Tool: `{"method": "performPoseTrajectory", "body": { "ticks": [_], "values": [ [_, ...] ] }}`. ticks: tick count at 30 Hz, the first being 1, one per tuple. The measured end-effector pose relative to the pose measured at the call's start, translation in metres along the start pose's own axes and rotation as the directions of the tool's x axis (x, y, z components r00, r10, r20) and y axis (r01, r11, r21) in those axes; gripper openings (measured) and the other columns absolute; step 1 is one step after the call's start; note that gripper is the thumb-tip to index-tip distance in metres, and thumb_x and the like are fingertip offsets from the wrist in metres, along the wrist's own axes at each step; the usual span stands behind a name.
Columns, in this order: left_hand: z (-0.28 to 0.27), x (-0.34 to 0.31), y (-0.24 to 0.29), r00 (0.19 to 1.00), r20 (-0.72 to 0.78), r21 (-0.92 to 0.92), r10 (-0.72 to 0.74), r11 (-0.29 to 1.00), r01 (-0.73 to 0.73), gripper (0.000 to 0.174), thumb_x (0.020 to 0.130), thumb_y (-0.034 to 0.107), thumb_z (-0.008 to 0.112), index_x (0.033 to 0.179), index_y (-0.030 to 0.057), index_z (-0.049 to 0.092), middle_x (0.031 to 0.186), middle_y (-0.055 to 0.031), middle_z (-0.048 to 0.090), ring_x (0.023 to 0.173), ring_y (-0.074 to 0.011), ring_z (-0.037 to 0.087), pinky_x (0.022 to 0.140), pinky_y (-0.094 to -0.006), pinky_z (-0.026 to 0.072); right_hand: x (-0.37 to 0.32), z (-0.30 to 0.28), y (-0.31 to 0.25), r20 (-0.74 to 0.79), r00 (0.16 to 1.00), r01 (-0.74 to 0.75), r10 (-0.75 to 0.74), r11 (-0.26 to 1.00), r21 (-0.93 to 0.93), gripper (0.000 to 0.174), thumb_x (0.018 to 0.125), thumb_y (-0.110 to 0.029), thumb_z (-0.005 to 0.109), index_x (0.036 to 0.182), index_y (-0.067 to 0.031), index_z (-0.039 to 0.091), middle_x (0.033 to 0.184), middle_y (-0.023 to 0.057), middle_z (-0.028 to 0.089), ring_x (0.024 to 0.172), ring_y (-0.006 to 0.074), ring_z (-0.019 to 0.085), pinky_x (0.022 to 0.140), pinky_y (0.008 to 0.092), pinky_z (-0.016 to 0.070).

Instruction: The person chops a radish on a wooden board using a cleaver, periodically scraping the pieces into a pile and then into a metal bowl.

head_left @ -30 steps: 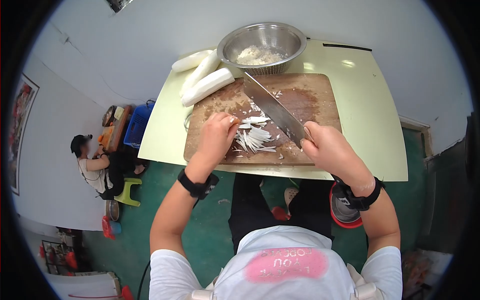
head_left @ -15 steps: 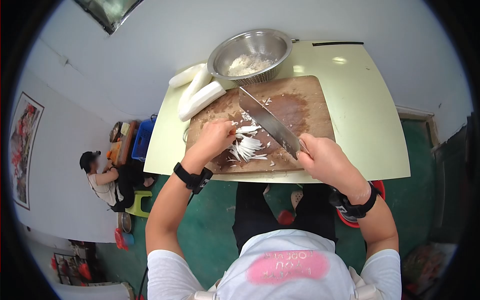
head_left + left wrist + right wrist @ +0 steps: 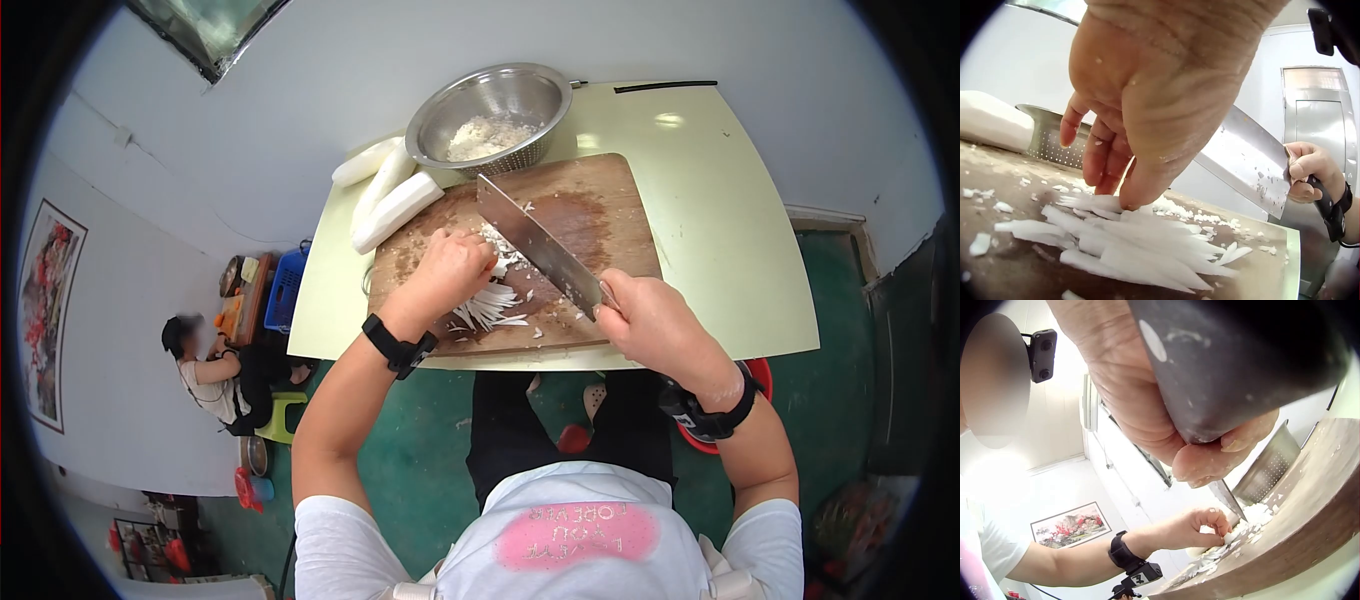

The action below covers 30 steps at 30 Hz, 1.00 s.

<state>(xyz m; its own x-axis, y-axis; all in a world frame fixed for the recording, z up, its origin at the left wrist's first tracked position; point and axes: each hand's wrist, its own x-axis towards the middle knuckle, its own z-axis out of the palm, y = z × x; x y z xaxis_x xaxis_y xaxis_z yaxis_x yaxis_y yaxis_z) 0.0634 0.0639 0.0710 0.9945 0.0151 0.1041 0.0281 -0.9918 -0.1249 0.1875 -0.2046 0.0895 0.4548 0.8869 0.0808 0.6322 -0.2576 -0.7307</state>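
My right hand grips the dark handle of a broad cleaver, its blade slanting over the cutting board. White radish strips lie in a fanned heap on the wood, with fine minced bits behind them. My left hand reaches down onto the strips, left of the blade. In the left wrist view its thumb and curled fingers pinch at the far end of the heap. A small white piece shows at these fingertips in the right wrist view.
Peeled whole radishes lie at the board's back left corner. Behind the board stands a steel colander holding minced white radish. Another person sits at the far left by a blue basket.
My left hand has shifted right, over the strips and closer to the blade. The cleaver stays in my right hand at nearly the same slant. The head view has turned slightly.
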Motion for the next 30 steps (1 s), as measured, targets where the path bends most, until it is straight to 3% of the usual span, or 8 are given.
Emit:
{"method": "performPoseTrajectory", "body": {
  "ticks": [6, 9, 11, 12, 15, 18, 22, 30],
  "values": [
    [0.012, 0.004, -0.010, 0.996, -0.092, -0.016, -0.021, 1.000, 0.019, 0.007, 0.079, 0.010, 0.063, 0.083, 0.0109, 0.069, 0.080, -0.0080, 0.068, 0.085, -0.0263, 0.065, 0.075, -0.0411, 0.0442, 0.000, 0.001, -0.001, 0.007, 1.000, -0.009, 0.009, 1.000, -0.004, 0.015, 0.085, -0.014, 0.055, 0.089, 0.0002, 0.057, 0.073, 0.0226, 0.063, 0.072, 0.0425, 0.062, 0.067, 0.0495, 0.0487],
    [0.006, -0.001, -0.013, 0.986, -0.086, -0.094, -0.144, 0.986, 0.136, 0.008, 0.079, 0.009, 0.063, 0.085, 0.0095, 0.069, 0.082, -0.0100, 0.069, 0.086, -0.0282, 0.066, 0.077, -0.0432, 0.0468, -0.002, -0.001, -0.003, 0.002, 1.000, -0.021, 0.021, 1.000, -0.012, 0.015, 0.085, -0.015, 0.056, 0.089, 0.0000, 0.057, 0.074, 0.0229, 0.062, 0.072, 0.0428, 0.062, 0.067, 0.0495, 0.0482],
    [-0.007, -0.011, -0.016, 0.941, -0.145, -0.272, -0.306, 0.927, 0.259, 0.008, 0.077, 0.008, 0.066, 0.085, 0.0066, 0.067, 0.081, -0.0117, 0.068, 0.087, -0.0303, 0.066, 0.078, -0.0433, 0.0489, -0.002, -0.004, -0.004, 0.037, 0.995, -0.093, 0.091, 0.995, 0.044, 0.015, 0.085, -0.015, 0.056, 0.088, -0.0001, 0.056, 0.074, 0.0234, 0.062, 0.072, 0.0429, 0.061, 0.067, 0.0495, 0.0478],
    [-0.010, -0.018, -0.018, 0.940, -0.144, -0.275, -0.309, 0.925, 0.262, 0.008, 0.077, 0.008, 0.066, 0.085, 0.0066, 0.067, 0.081, -0.0117, 0.068, 0.087, -0.0303, 0.066, 0.078, -0.0433, 0.0489, -0.002, -0.004, -0.005, 0.041, 0.995, -0.094, 0.092, 0.995, 0.041, 0.015, 0.085, -0.015, 0.056, 0.088, -0.0001, 0.056, 0.074, 0.0234, 0.062, 0.072, 0.0429, 0.061, 0.067, 0.0495, 0.0478],
    [-0.010, -0.048, -0.021, 0.897, -0.363, -0.221, -0.254, 0.958, 0.182, 0.009, 0.075, 0.006, 0.069, 0.082, 0.0051, 0.064, 0.090, -0.0099, 0.066, 0.090, -0.0311, 0.062, 0.080, -0.0420, 0.0477, 0.001, 0.000, -0.007, 0.043, 0.997, -0.069, 0.067, 0.997, 0.028, 0.015, 0.085, -0.015, 0.055, 0.088, -0.0002, 0.056, 0.074, 0.0236, 0.062, 0.072, 0.0429, 0.061, 0.067, 0.0496, 0.0474],
    [-0.007, -0.077, -0.014, 0.857, -0.421, -0.201, -0.299, 0.951, 0.233, 0.010, 0.074, 0.004, 0.069, 0.082, 0.0063, 0.063, 0.091, -0.0077, 0.064, 0.090, -0.0304, 0.060, 0.080, -0.0421, 0.0465, 0.007, 0.012, -0.013, 0.088, 0.994, -0.072, 0.063, 0.992, 0.103, 0.016, 0.085, -0.015, 0.054, 0.089, -0.0004, 0.057, 0.074, 0.0233, 0.062, 0.073, 0.0425, 0.062, 0.067, 0.0494, 0.0477],
    [0.003, -0.103, -0.001, 0.864, -0.414, -0.195, -0.286, 0.955, 0.222, 0.013, 0.073, 0.002, 0.070, 0.082, 0.0072, 0.061, 0.088, -0.0067, 0.063, 0.087, -0.0288, 0.060, 0.077, -0.0408, 0.0457, 0.017, 0.033, -0.027, 0.179, 0.984, 0.005, -0.018, 0.997, 0.072, 0.017, 0.084, -0.015, 0.053, 0.092, -0.0006, 0.058, 0.075, 0.0221, 0.064, 0.073, 0.0425, 0.063, 0.068, 0.0498, 0.0489],
    [0.022, -0.118, 0.018, 0.888, -0.438, -0.104, -0.140, 0.989, 0.104, 0.017, 0.071, 0.003, 0.069, 0.086, 0.0070, 0.061, 0.089, -0.0052, 0.063, 0.085, -0.0258, 0.060, 0.074, -0.0385, 0.0466, 0.022, 0.051, -0.043, 0.171, 0.981, 0.096, -0.093, 0.995, -0.008, 0.016, 0.083, -0.013, 0.053, 0.091, 0.0006, 0.058, 0.073, 0.0237, 0.063, 0.071, 0.0439, 0.063, 0.067, 0.0511, 0.0493]
  ]
}}
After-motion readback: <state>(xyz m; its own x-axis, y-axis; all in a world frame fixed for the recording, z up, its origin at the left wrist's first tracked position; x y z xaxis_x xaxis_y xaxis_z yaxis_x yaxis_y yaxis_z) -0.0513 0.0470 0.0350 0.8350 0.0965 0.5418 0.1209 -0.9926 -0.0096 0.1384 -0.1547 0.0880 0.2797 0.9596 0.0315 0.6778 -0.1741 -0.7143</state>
